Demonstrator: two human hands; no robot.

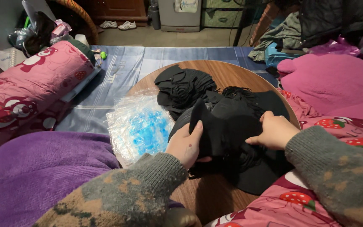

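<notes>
A round wooden tabletop [227, 73] carries heaps of black face masks. My left hand [186, 145] grips a black mask [209, 130] near the front pile, thumb up along its folded edge. My right hand [274, 131] presses on the same black pile [240, 122] from the right, fingers curled onto the fabric. A second stack of black masks [181, 86] lies farther back on the table. Both forearms wear grey-green mottled knit sleeves.
A stack of clear plastic bags with blue print [139, 124] lies left of the masks. A purple blanket [34, 172] covers my left side, pink patterned bedding [30, 88] lies far left and pink bedding [328, 84] at right. A blue striped sheet [118, 71] lies behind.
</notes>
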